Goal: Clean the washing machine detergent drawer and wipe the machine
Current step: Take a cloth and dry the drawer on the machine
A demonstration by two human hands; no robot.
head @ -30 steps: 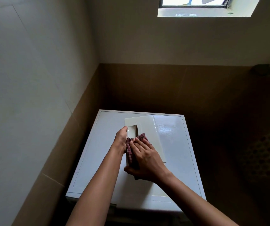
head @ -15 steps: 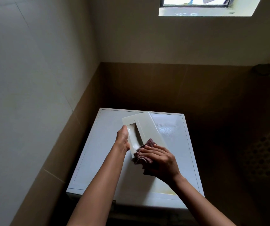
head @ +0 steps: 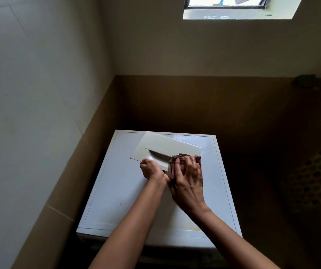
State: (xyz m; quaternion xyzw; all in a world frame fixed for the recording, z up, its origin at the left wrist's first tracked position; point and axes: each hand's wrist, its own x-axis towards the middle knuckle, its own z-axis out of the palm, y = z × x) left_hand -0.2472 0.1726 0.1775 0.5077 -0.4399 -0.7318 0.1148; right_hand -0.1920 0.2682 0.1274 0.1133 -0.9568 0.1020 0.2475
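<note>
Detergent drawer (head: 167,145): pale, oblong, laid flat on top of the washing machine (head: 117,200), towards the far middle of that top. It is set askew, its long side running from far left to near right. A sunken recess is seen along its near side.

Left hand (head: 153,169): clenched round the near left edge of the drawer, beside the recess; the drawer is gripped there.

Right hand (head: 189,181): fingers laid almost straight over a cloth (head: 177,162), which is pressed down against the right end of the drawer; nothing is clasped.

Cloth: dark red, checked, bunched, trapped between the right hand and the drawer, just beside the left hand.

Washing machine: white, square-topped, placed in a corner, its left side close to the wall (head: 39,94).

Wall: pale above, with a brown tiled band (head: 175,101) below.

Window (head: 227,6): set high in the far wall, brightly lit.
</note>
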